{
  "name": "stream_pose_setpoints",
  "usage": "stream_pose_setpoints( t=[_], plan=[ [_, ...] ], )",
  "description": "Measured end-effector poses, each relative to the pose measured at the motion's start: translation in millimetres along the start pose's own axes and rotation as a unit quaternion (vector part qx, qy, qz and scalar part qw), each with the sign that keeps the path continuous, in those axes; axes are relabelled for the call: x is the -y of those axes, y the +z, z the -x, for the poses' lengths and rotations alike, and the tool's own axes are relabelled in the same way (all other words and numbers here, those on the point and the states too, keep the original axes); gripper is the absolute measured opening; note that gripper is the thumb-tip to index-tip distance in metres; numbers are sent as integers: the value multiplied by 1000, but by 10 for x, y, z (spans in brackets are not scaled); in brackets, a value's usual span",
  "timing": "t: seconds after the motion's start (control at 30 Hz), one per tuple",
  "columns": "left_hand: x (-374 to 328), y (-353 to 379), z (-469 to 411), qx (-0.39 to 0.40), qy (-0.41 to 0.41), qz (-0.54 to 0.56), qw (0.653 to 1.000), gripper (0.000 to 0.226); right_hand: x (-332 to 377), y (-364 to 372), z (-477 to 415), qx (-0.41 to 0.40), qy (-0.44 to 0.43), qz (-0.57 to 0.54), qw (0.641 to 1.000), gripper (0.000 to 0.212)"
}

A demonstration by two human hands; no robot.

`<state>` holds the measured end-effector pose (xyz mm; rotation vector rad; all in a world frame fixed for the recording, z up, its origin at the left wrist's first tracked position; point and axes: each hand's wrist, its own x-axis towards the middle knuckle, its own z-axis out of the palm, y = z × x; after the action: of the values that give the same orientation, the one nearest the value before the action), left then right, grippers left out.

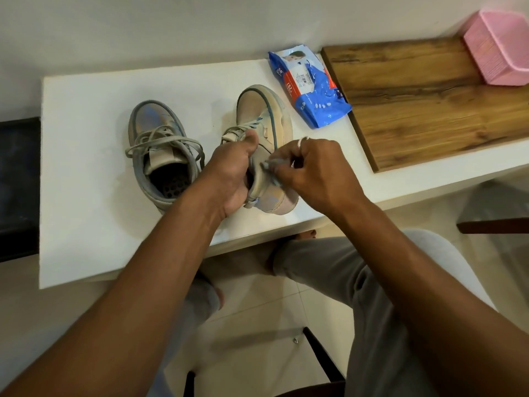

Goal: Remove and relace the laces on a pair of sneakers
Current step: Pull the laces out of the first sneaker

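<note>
Two grey-beige sneakers stand on the white table (86, 196). The left sneaker (160, 156) stands alone with its laces loose and looped over the tongue. The right sneaker (264, 121) is tilted onto its side. My left hand (232, 173) grips it at the collar, thumb pressed on the tongue near the lower laces. My right hand (315, 170), with a ring on one finger, pinches the grey lace end (269, 164) beside the sneaker's upper eyelets.
A blue wipes packet (309, 87) lies just beyond the right sneaker. A wooden board (429, 104) covers the table's right side, with a pink basket (498, 44) at its far corner. My knees sit under the table's near edge.
</note>
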<state>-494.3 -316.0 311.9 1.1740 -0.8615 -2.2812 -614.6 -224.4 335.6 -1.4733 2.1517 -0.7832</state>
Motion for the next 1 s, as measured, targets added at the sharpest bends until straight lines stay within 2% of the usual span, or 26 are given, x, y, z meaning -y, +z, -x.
stream_pose_setpoints(
  t=[0.07, 0.23, 0.37, 0.53, 0.67, 0.73, 0.87, 1.0],
  plan=[
    [3, 28, -12, -7, 7, -8, 1000, 34, -64, -11, -11, -36, 36, 7, 999, 13],
    [3, -4, -8, -17, 1, 1, 1000, 32, -15, 35, 116, 18, 9, -29, 999, 15],
    [2, 33, 1, -23, 5, -9, 1000, 32, -62, 29, 63, -17, 61, -22, 998, 11],
    [-12, 8, 21, -28, 3, -6, 1000, 29, -14, 40, 155, 42, 20, -38, 998, 15],
    [-9, 40, 19, -27, 6, -11, 1000, 30, -54, 38, 75, -18, 73, -25, 997, 13],
    [-8, 38, 12, -32, 5, -15, 999, 30, -16, 57, 100, -18, 55, -29, 998, 12],
    [-11, -6, 5, -39, 5, -16, 999, 28, 91, 96, 194, 39, -19, -22, 999, 17],
    [-8, 35, 14, -33, 10, -12, 999, 30, 48, 77, 58, -27, 34, -19, 999, 14]
  ],
)
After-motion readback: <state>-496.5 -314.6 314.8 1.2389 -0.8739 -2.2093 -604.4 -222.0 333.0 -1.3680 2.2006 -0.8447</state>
